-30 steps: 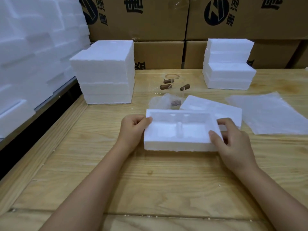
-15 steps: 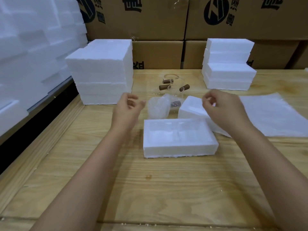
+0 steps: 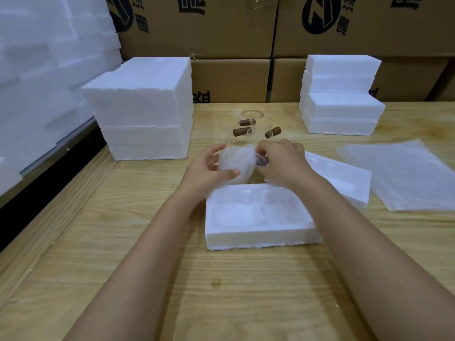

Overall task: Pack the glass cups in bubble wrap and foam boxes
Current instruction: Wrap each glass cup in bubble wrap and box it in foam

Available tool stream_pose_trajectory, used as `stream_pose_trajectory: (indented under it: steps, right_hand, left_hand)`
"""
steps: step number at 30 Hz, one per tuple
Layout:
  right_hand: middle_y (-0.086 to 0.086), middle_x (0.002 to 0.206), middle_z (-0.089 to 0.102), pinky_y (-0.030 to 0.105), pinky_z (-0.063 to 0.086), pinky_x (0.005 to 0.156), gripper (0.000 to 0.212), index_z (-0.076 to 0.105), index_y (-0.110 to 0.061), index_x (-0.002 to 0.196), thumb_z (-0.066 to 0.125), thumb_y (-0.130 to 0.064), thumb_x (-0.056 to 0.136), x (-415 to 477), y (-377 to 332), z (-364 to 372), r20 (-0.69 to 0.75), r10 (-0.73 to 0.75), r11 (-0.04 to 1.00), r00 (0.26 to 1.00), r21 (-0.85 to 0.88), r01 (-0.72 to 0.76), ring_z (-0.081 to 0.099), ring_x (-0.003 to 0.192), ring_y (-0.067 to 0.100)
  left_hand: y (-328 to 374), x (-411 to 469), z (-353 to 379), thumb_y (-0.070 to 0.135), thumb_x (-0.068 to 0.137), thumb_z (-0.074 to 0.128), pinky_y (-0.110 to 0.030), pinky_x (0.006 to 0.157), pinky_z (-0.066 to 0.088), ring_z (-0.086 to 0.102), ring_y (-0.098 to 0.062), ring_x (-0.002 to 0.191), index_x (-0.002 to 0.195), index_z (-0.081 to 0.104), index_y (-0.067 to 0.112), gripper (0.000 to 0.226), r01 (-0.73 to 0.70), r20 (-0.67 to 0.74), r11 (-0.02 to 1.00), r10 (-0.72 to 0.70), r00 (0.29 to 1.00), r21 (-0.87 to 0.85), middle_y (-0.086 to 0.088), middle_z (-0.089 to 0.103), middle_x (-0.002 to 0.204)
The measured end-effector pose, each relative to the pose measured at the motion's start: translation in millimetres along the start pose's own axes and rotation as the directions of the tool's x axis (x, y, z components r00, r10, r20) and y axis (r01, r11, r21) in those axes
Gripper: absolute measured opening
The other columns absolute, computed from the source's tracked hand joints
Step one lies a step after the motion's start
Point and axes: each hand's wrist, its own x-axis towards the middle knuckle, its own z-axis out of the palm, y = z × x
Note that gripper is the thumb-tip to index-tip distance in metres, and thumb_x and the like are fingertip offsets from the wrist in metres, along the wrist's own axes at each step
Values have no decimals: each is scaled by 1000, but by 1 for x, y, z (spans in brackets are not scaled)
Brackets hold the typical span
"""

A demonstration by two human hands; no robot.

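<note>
Just behind the shallow white open foam box (image 3: 258, 238), both hands met on a rounded bundle of translucent bubble wrap (image 3: 237, 157) with a brown piece showing at its right end. The left hand (image 3: 209, 169) cupped the bundle, fingers curled over its far side and thumb laid across the near side. The right hand (image 3: 283, 163) had its fingers bent down onto the brown end and seemed to pinch it, though the fingertips were hidden. Whether the bundle rested on the pale wooden table (image 3: 221, 291) or was lifted could not be told. The foam box lay with its long front edge facing the person and a broad stretch of wood on its near and left sides. A flat white foam lid (image 3: 344, 183) lay just beside its right rear corner, partly under the right forearm. Loose clear bubble-wrap sheets (image 3: 398, 175) lay further right. Clear glass cups with brown cylindrical handles (image 3: 248, 130) sat beyond the hands, between a tall stack of white foam boxes (image 3: 142, 114) on the left and a smaller white foam stack (image 3: 342, 94) on the right. A raised wooden lip ran along the table's left edge, beside more white foam blocks (image 3: 44, 70). Brown cardboard cartons (image 3: 221, 33) closed off the far edge, printed with a dark round logo and bold dark characters, cropped and not legible.
</note>
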Motion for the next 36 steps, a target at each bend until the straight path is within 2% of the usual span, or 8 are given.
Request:
stream_pose_trajectory:
  steps: [4,9,12,15,19,21,24,36]
  right_hand:
    - [1,88,56,29,22,76,8,55,-17,89,52,-11,84,-1,-3,-4,-42,-51,999,998,8,52,47,90,25]
    - [4,87,63,36,40,75,10,61,-7,94,54,-12,88,-7,-7,-22,-140,-45,950,989,301,86,54,82,24]
    - [-12,84,54,15,40,71,15,53,-19,89,54,-4,87,-11,-7,-40,-120,-108,834,987,529,156,50,77,-1]
    - [-14,85,55,5,37,69,23,55,-24,93,56,-1,88,-12,-5,-51,-146,-122,831,982,526,181,51,78,-1]
    - [-14,71,57,8,43,61,29,55,-35,81,59,-9,92,-13,-2,-61,-51,-118,770,992,626,124,55,60,-3]
    - [-8,65,56,10,42,55,22,58,-29,80,56,-12,95,-15,0,-62,7,-115,747,993,659,82,53,52,-2]
    - [3,62,53,16,40,50,25,58,1,83,49,-16,99,-15,3,-58,93,-68,679,993,734,-23,47,47,5]
    - [0,62,46,21,31,52,27,59,4,93,49,-21,99,-16,15,-44,251,-34,538,967,820,-194,38,49,9]
  left_hand:
    - [6,0,1,10,77,79,-31,82,58,62,-13,109,122,61,31,53,-125,-1,988,125,992,86,0,63,122]
    - [19,-1,-3,17,80,78,-16,73,50,62,-14,103,99,64,38,33,-292,-69,950,300,951,112,2,67,106]
    - [32,-1,-9,24,82,75,-23,70,54,67,-13,85,98,63,33,22,-316,-90,949,314,945,-4,3,72,90]
    - [42,-2,-9,40,79,71,-24,64,56,67,-10,78,98,63,32,22,-223,-95,966,212,973,-130,7,72,79]
    - [45,-2,-9,59,83,57,-28,58,56,67,-21,99,102,63,29,37,-63,-61,981,53,997,-182,1,69,107]
    - [44,-2,-12,70,88,40,-30,54,54,71,-22,81,108,62,27,51,14,-10,979,-17,1000,-205,-4,73,95]
    - [42,-2,-16,70,92,32,-28,50,52,61,-16,55,111,60,25,56,73,59,972,-62,996,-222,-5,67,70]
    - [35,0,-14,70,92,31,-28,55,55,70,-23,63,115,58,16,65,168,116,981,-157,981,-97,-14,73,79]
